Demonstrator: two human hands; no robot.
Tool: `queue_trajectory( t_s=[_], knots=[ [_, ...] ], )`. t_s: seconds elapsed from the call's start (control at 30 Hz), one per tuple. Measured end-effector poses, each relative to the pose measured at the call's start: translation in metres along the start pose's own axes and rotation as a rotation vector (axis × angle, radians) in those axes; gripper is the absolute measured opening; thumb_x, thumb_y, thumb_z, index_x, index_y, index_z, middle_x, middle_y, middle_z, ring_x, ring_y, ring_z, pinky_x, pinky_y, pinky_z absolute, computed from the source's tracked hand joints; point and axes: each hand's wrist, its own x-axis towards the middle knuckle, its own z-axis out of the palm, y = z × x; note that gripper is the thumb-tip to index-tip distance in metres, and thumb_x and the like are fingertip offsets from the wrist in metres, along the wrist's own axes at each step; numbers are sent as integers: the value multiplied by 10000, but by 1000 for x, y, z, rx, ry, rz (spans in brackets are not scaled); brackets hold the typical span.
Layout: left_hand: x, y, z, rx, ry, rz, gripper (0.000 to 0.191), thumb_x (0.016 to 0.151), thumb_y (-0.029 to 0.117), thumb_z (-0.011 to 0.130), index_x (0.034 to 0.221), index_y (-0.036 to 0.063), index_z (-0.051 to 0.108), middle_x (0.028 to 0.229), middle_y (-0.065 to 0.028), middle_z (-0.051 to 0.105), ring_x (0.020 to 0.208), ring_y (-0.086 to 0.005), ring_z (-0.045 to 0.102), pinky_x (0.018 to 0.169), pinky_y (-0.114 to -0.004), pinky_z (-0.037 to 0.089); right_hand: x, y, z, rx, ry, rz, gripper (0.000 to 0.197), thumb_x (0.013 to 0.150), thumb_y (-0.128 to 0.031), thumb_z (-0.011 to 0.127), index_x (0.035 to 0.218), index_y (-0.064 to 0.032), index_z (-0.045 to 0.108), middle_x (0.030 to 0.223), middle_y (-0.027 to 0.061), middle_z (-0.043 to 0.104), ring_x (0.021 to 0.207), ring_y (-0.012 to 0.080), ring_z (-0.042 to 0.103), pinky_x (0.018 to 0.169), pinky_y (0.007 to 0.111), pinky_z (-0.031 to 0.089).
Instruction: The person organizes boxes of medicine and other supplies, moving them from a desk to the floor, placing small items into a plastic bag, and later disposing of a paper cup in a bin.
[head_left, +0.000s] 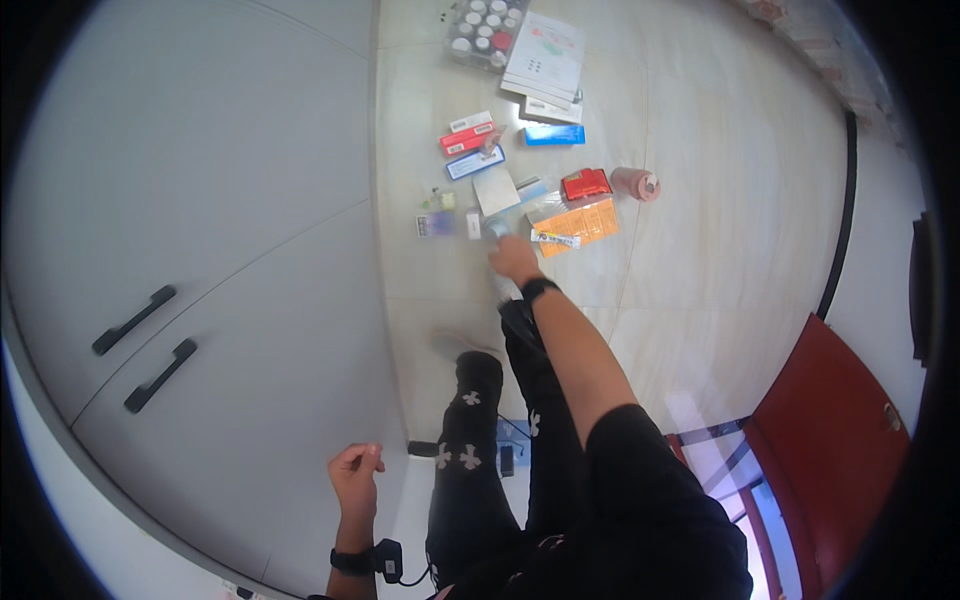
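My right hand (515, 259) reaches down over the floor, its fingers curled and blurred. A pale blue, roundish object (495, 227) lies right at the fingertips; whether the hand grips it cannot be made out. Close by are a small white box (473, 224), a purple and white packet (435, 224) and a white square card or box (496, 190). To the right of the hand, a white and yellow stick packet (556, 238) rests on an orange packet sheet (581, 219). My left hand (354, 461) hangs low beside the grey cabinet, fingers curled, with nothing visible in it.
Farther off stand a clear bin of white-capped bottles (484, 34), a stack of papers (546, 56), red boxes (466, 139) and blue boxes (554, 136). A red packet (586, 184) and a pink bottle (635, 184) lie to the right. Grey cabinet doors (247, 187) border the left; a red door (832, 420) stands right.
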Motion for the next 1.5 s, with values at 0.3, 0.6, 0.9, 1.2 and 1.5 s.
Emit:
queue_trajectory(
  t_s=[0.3,0.6,0.9,1.2,1.5],
  knots=[
    [-91,60,-40,302,-45,276,77,734,39,725,778,-4,679,696,-67,660,621,-118,609,604,-233,479,-228,194,7,-228,-8,18,290,759,-341,593,795,-62,664,811,162,650,827,352,614,725,459,487],
    [-177,106,-182,383,645,1086,217,632,64,740,574,67,531,667,-70,596,706,-284,592,646,-372,474,-258,138,-82,-424,-75,-57,285,706,-320,658,728,-37,676,678,138,645,668,315,628,654,424,497],
    [-162,32,-249,678,766,725,525,789,226,601,1261,37,469,1370,-208,366,1267,-382,320,1047,-511,242,-314,-192,-124,39,263,-463,297,699,-267,707,831,-6,652,717,114,642,684,218,617,632,307,467],
    [-169,41,-253,631,874,561,566,806,298,574,1299,53,444,1392,-241,329,1304,-394,275,1062,-540,190,-432,-498,-149,-23,271,-1280,582,664,-184,746,1173,-24,512,1089,164,595,1011,278,591,796,362,500],
    [-165,47,-252,638,824,508,547,773,290,595,1254,51,495,1362,-246,373,1278,-415,321,1041,-563,218,-287,-810,-122,-403,435,-1534,774,579,-216,756,1266,-64,436,1250,193,474,1193,372,403,988,478,351]
  ],
)
